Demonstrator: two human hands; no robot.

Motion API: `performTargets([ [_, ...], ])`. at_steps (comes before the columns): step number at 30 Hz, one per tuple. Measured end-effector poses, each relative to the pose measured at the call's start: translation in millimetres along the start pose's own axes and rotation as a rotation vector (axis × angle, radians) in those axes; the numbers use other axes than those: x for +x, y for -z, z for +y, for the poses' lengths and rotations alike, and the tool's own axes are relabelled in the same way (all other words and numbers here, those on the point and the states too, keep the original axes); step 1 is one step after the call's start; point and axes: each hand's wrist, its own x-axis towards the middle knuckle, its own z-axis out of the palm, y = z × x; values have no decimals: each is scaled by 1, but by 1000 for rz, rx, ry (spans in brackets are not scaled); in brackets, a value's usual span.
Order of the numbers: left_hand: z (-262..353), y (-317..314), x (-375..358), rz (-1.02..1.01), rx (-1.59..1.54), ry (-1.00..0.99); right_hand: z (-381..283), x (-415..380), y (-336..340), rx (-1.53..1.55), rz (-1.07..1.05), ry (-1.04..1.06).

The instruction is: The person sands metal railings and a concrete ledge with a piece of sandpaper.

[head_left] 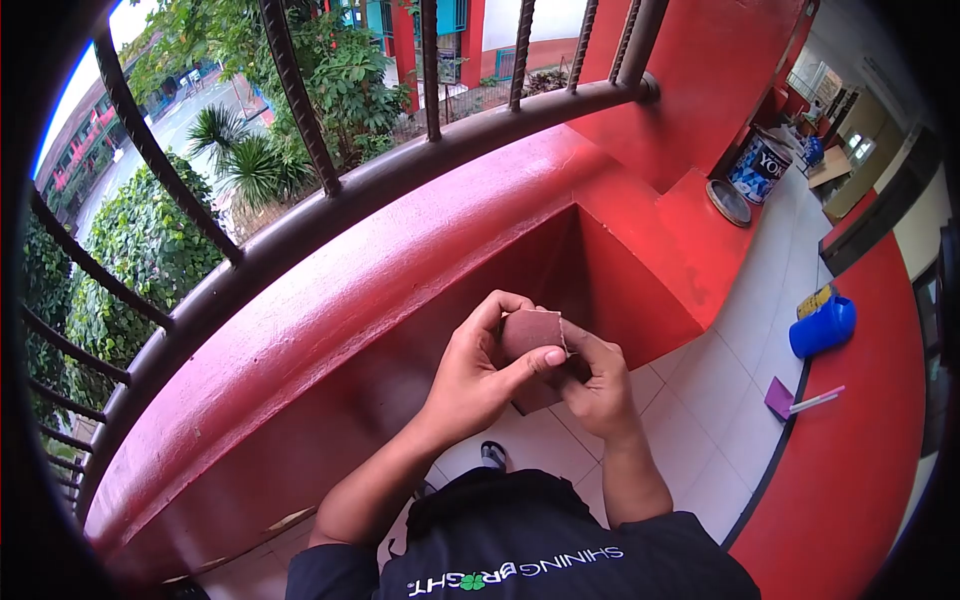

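Note:
A small piece of reddish-brown sandpaper (532, 335), curved over with a ragged right edge, is held up in front of my body. My left hand (480, 370) grips its left side, with the thumb lying across the lower edge and the fingers behind it. On the right side, my right hand (597, 378) has its fingers closed at the sheet's edge, partly hidden behind it. Both hands are over the floor beside the red ledge (640, 235).
Dark metal bars (430, 70) rise from a curved rail (380, 160) along the ledge. A paint can (758, 165) and round lid (728, 203) stand at the upper right. Beyond the tiled floor (700, 420) are a blue container (823, 327) and a purple dustpan-like object (779, 399).

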Motion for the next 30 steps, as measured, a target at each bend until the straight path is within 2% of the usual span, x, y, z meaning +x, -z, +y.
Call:
performTargets([
  [2,-2,5,-3,71,76,-38,0,1,6,-120,-31,26],
  [4,10,11,-6,112,62,-53,8,3,11,16,-89,38],
  [6,9,24,0,92,572,-390,16,9,11,40,-54,-21],
  [7,9,22,1,91,571,-393,18,12,9,65,-19,-80],
  [9,13,16,-1,103,1046,-673,17,17,-1,119,47,-155],
  [10,14,14,-2,105,1047,-676,18,19,-5,172,111,-232],
  [12,14,11,-4,197,1140,-702,23,22,-4,159,7,-146],
  [14,12,18,-4,234,955,-549,40,28,0,125,-60,213],
  [16,5,27,-5,189,898,-426,34,29,2,218,-132,193],
  [17,4,24,-4,188,899,-425,35,24,7,234,-230,52],
  [19,8,19,-3,303,953,-414,41,28,2,181,-121,157],
  [20,9,19,-6,433,1041,-413,42,36,4,128,-49,201],
  [22,37,32,-12,555,1309,-610,30,72,15,-17,314,257],
  [24,56,64,-23,787,1333,-798,11,132,31,3,557,219],
  [25,73,74,-28,860,1408,-787,10,165,38,-198,632,294],
  [26,88,81,-28,974,1519,-768,9,193,43,-403,702,371],
  [28,114,97,-31,1101,1705,-671,10,226,37,-498,690,333],
  [29,121,104,-29,1103,1712,-717,12,234,29,-607,733,362],
  [30,126,112,-29,1106,1717,-759,17,237,23,-596,685,314],
])
